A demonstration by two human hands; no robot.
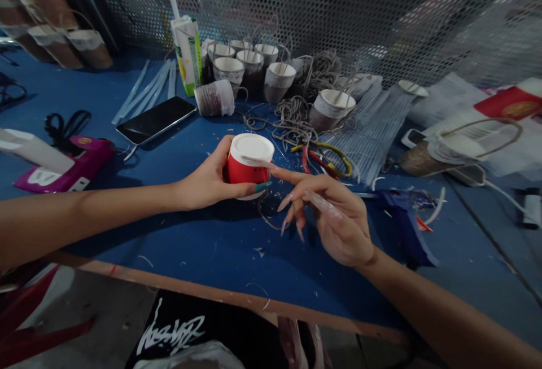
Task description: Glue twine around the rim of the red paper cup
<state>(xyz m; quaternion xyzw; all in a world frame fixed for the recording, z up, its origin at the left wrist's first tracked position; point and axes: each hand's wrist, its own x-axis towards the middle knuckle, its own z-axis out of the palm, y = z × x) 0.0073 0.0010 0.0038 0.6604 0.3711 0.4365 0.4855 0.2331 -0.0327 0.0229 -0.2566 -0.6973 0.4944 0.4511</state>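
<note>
My left hand (212,180) is wrapped round a small red paper cup (243,174) with a white top face, its thumb across the front. The cup is held just over the blue table (203,267). My right hand (332,211) is to the right of the cup, fingers spread, holding nothing. Its index fingertip reaches the cup's upper edge, and whether it presses there I cannot tell. Behind the cup lies a cord-wrapped cup (215,98) on its side. Loops of grey cord (292,112) and scissors-like red and yellow handles (328,157) are close by.
Several cord-handled cups (279,78) stand at the back beside a drink carton (186,53). A phone (156,121) and a purple glue gun (71,160) lie left. Clear glue sticks (364,126), a blue glue gun (402,222) and a wrapped cup (423,154) are right.
</note>
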